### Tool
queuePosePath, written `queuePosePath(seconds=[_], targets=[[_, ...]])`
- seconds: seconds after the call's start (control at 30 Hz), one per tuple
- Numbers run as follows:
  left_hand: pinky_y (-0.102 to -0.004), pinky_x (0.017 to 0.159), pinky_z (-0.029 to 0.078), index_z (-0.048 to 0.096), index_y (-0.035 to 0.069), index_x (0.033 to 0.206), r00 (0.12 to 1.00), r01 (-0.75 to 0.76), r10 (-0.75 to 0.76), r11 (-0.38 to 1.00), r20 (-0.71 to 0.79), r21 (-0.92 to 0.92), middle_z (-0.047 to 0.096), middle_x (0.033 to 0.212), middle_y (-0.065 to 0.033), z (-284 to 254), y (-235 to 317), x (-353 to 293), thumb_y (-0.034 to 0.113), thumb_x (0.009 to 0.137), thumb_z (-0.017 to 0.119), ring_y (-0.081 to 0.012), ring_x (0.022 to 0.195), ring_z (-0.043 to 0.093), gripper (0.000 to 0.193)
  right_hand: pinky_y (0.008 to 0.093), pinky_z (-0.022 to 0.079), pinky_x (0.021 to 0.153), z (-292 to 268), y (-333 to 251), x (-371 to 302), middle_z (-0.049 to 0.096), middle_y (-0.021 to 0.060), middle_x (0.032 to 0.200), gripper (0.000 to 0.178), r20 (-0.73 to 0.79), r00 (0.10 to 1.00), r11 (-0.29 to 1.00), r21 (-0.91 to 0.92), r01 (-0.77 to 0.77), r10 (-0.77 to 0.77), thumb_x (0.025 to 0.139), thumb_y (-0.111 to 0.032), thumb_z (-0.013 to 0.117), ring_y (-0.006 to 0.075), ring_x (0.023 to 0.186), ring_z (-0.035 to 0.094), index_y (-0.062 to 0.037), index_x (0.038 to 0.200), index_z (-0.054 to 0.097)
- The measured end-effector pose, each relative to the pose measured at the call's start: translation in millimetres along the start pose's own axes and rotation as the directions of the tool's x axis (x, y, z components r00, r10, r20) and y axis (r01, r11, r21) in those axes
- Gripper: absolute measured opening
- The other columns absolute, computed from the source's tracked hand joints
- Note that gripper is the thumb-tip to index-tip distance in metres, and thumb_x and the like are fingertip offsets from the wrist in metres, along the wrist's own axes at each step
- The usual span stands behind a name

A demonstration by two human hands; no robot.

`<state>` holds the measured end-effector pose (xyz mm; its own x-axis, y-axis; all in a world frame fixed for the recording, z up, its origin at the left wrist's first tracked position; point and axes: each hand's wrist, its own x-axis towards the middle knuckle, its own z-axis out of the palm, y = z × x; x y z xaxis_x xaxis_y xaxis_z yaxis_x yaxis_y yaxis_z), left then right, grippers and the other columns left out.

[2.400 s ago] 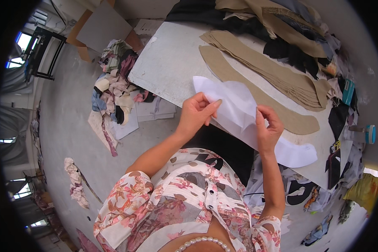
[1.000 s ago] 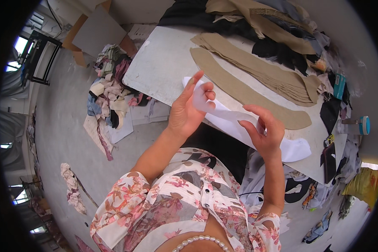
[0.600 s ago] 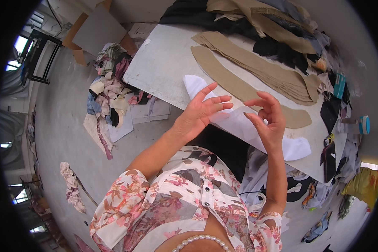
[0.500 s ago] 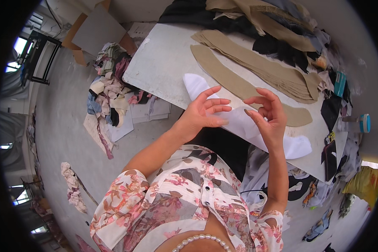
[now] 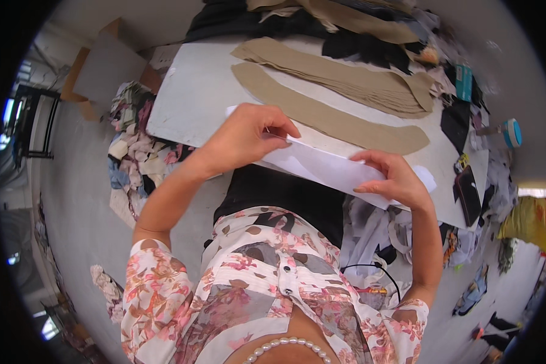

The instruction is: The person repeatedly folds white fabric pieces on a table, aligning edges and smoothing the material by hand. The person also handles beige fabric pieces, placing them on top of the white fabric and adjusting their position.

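A curved strip of thin white fabric (image 5: 321, 167) is stretched between my hands at the near edge of the table. My left hand (image 5: 244, 134) pinches its upper edge between thumb and fingers, towards the left. Nearer the other end, my right hand (image 5: 400, 180) grips it with the thumb below and the fingers above. White fabric also pokes out past both hands. Just beyond lies a curved khaki fabric strip (image 5: 330, 114), flat on the table, and behind that a layered stack of khaki strips (image 5: 340, 79).
The white table (image 5: 185, 91) carries dark and khaki cloth (image 5: 358, 51) along its far side. A dark pouch-like item (image 5: 467, 194) lies at the right edge, near a teal box (image 5: 463, 82). Fabric scraps (image 5: 130, 151) are heaped left of the table, beside a cardboard box (image 5: 106, 70).
My hands were raised with fingers apart over the white fabric; now both have closed on it and hold it lifted at the near edge. The view has shifted slightly.
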<state>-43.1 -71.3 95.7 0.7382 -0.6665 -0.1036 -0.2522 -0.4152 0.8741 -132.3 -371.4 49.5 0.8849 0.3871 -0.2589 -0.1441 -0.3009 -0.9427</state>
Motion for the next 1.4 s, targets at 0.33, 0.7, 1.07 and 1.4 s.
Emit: queuePosePath(seconds=[0.33,0.7,1.07,1.4], targets=[[-0.0259,0.067,0.049,0.070,-0.001,0.086,0.948,-0.023,-0.023,0.990,0.319,0.142,0.066,0.079,-0.0049,7,29,80,0.014,0.080,0.075,-0.0128,0.074,0.060,0.017,0.0164,0.041,0.058,-97,-29,-131,0.060,-0.0038,0.078,0.028,-0.342,0.887,0.951,0.121,-0.285,0.310,0.073,-0.011,0.081,0.0011,0.067,0.053,-0.0028,0.093,0.062],[-0.0281,0.058,0.050,0.065,0.003,0.089,0.971,0.238,-0.214,0.787,0.109,-0.570,0.064,0.078,-0.0038,-56,-66,46,0.017,0.078,0.079,-0.0116,0.068,0.061,0.023,0.0165,0.041,0.062,-54,2,-63,0.059,-0.0039,0.077,0.032,-0.313,0.934,0.984,0.111,-0.142,0.170,0.075,-0.002,0.078,0.0017,0.070,0.052,-0.0022,0.100,0.059],[-0.0206,0.054,0.042,0.068,0.002,0.088,0.851,0.191,-0.321,0.927,-0.416,-0.324,0.065,0.073,-0.0011,-63,-121,27,0.017,0.085,0.073,-0.0065,0.061,0.057,0.016,0.0197,0.037,0.057,-5,8,21,0.054,-0.0025,0.066,0.031,-0.365,0.928,0.992,-0.062,-0.108,0.078,0.073,0.000,0.076,0.0048,0.061,0.047,-0.0023,0.099,0.058],[-0.0259,0.063,0.049,0.071,0.004,0.086,0.746,0.238,-0.249,0.966,-0.618,-0.101,0.069,0.073,-0.0025,-67,-162,55,0.022,0.080,0.076,-0.0096,0.065,0.063,0.019,0.0179,0.039,0.059,-16,4,47,0.054,-0.0035,0.069,0.030,-0.358,0.928,0.986,-0.084,-0.143,0.104,0.074,0.003,0.071,0.0028,0.064,0.050,-0.0034,0.098,0.055]])
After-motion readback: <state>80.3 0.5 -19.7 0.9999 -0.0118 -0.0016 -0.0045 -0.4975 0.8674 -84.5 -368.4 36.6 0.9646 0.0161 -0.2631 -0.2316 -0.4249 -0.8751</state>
